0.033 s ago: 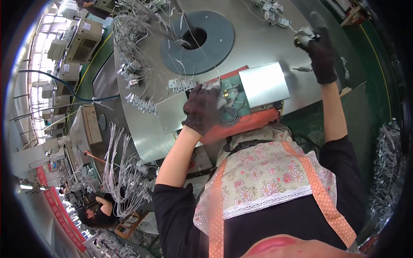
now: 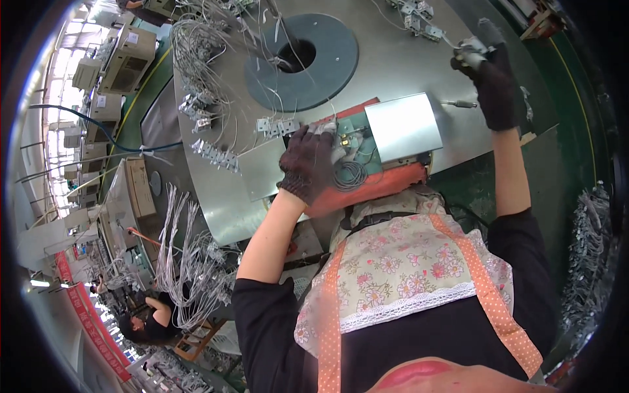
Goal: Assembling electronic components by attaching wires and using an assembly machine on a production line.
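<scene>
My left hand (image 2: 306,160), in a dark knit glove, rests over the left part of a metal work fixture (image 2: 405,128). Its fingers are bent down onto a pale part, mostly hidden beneath them. Beside those fingers, the fixture's green bed (image 2: 370,157) carries a small brass-coloured piece (image 2: 345,140) and a coil of grey wire (image 2: 350,175). At the far right, my gloved right hand (image 2: 496,88) is closed round a small metal-and-white part (image 2: 470,52) above the table. A pale wire runs from this part toward a cluster of metal blocks (image 2: 417,18).
A round grey disc (image 2: 337,49) with a post stands mid-table. Bundled grey wires (image 2: 196,49) and metal block strips (image 2: 215,156) lie to the left. A thin metal tool (image 2: 460,103) lies near my right wrist. Red cloth (image 2: 367,195) edges the fixture. Another person (image 2: 157,314) sits lower left.
My right hand has shifted slightly to the right with the metal-and-white part, and its wire now shows more plainly. My left hand stays in place.
</scene>
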`<state>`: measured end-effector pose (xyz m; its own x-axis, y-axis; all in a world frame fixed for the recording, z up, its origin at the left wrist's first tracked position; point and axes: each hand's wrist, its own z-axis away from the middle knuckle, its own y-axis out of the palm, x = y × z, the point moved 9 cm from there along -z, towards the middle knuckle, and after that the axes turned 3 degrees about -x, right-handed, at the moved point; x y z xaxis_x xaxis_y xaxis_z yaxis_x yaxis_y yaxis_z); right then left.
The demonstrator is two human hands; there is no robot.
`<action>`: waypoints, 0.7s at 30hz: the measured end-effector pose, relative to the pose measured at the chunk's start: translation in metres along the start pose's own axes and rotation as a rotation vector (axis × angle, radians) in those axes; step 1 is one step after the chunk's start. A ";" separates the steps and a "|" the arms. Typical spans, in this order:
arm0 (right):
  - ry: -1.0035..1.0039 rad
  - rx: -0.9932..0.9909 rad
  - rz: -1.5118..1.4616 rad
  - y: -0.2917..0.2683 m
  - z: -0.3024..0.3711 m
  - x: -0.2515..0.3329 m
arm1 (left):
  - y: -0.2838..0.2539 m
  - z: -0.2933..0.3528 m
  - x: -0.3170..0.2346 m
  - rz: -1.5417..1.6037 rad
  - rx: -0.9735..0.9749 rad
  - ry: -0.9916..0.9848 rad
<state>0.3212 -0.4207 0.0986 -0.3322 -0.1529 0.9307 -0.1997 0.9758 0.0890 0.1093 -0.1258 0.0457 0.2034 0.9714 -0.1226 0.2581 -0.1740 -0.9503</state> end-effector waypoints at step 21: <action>0.692 0.600 -0.801 0.143 0.068 0.003 | 0.005 0.000 0.008 0.002 0.112 0.017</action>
<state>0.2291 -0.2918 0.0896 0.6057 -0.3845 0.6966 -0.5787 0.3880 0.7173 0.1127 -0.1184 0.0404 0.2200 0.9680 -0.1206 0.1507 -0.1558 -0.9762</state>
